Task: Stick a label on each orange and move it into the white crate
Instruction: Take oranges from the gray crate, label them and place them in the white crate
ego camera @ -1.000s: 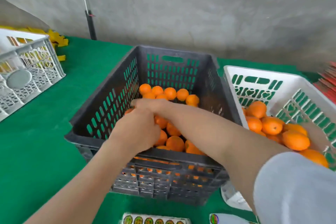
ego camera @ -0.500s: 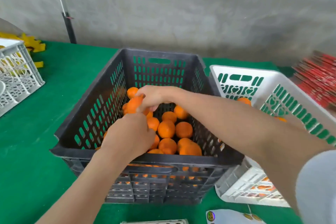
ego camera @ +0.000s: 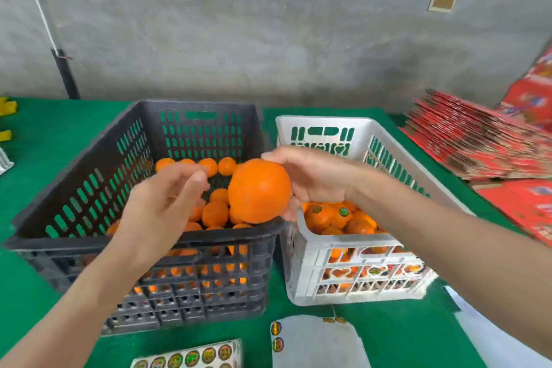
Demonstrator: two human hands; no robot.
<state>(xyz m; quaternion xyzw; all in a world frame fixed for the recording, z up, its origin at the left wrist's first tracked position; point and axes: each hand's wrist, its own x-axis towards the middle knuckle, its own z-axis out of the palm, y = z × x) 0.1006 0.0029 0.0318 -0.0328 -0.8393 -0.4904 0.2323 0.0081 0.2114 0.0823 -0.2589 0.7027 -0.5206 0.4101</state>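
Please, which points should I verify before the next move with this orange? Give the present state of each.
1. Right hand grips the orange securely: ok.
2. Label on the orange: not ok, none on the visible side.
3. Left hand free: ok, open, beside the orange.
4. Label carried by the left hand: cannot tell, blurred.
5. Sticker sheet has labels left: ok.
6. White crate has room: ok, its oranges lie below the rim.

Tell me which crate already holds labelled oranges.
The white crate on the right: round stickers show on its oranges. None show in the black crate beside it.
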